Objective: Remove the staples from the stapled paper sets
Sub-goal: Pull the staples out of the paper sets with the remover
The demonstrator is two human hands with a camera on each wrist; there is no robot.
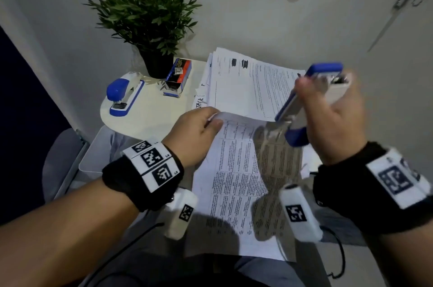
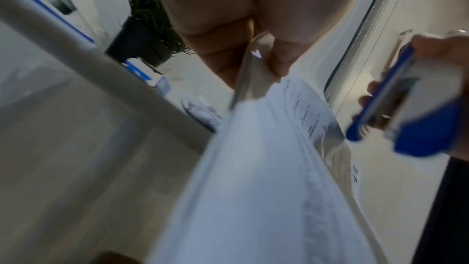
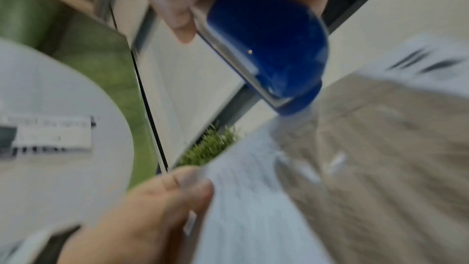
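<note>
From the head camera we see our left hand [image 1: 196, 132] pinching the top left corner of a paper set [image 1: 246, 183] that hangs over our lap, while our right hand [image 1: 332, 122] wraps its fingers round a blue and white stapler [image 1: 311, 103] held nose-down just above the set's top edge. A second stapler [image 1: 123, 96], a staple box [image 1: 178, 77], a potted plant [image 1: 145, 17] and a paper stack [image 1: 248, 85] sit on the small table [image 1: 150, 120] beyond. The left wrist view shows our thumb and fingers [image 2: 223, 55] closed tight on the corner of the sheets, which sag away below. The right wrist view is blurred; the stapler's blue end [image 3: 269, 47] hangs close over the page, and we cannot find the staple. We judge the sheets light, limp and easy to tear, so the hold belongs right beside the stapled corner, keeping it taut.
</note>
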